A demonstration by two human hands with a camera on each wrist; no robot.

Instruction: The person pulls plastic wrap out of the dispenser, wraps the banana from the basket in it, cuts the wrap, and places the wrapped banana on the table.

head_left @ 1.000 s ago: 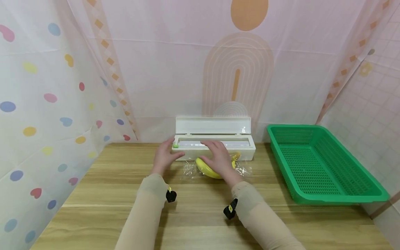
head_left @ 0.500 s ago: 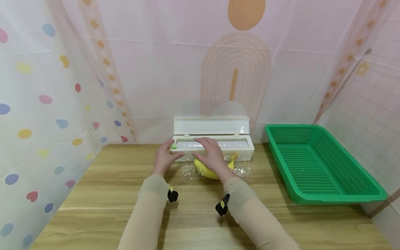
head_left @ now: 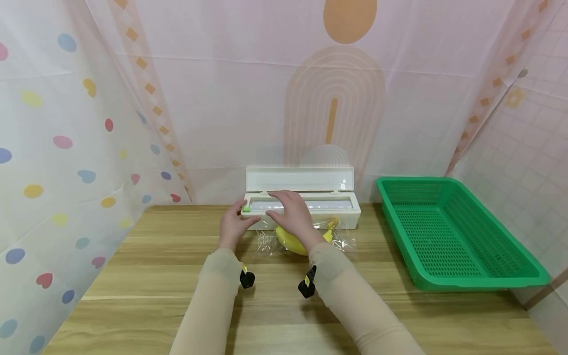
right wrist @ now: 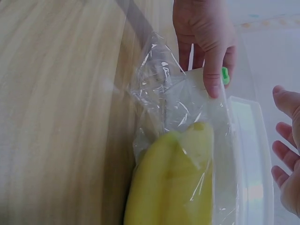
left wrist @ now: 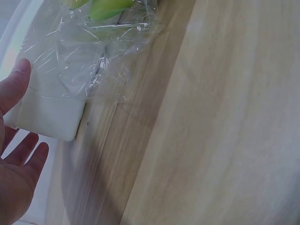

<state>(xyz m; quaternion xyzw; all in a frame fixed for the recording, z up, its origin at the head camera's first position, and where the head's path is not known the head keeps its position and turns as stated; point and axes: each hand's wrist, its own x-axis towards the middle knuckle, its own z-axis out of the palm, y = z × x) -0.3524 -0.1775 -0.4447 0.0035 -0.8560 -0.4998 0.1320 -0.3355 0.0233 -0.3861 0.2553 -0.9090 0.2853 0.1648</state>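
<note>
A long white cling film dispenser [head_left: 350, 218] stands at the back of the table, its lid [head_left: 299, 178] raised. My left hand [head_left: 232, 228] grips its left end, thumb on the front face, right beside a small green cutter slider [right wrist: 225, 76]. In front of the box lie yellow bananas [head_left: 287, 240] under clear cling film [head_left: 266, 241]; the right wrist view shows this film running over the bananas and the box front. My right hand [head_left: 293, 214] hovers above the bananas and the box's front edge, thumb and fingers spread, holding nothing. Its forearm side hides part of the bananas.
To the right sits a green plastic basket [head_left: 401, 246] with perforated walls. Patterned cloth [head_left: 222, 108] hangs behind the box and along both sides. The wooden table [head_left: 275, 315] extends toward me.
My right hand has moved left over the bananas and the box, from right of its middle to left of it. The left hand keeps its place at the box's left end.
</note>
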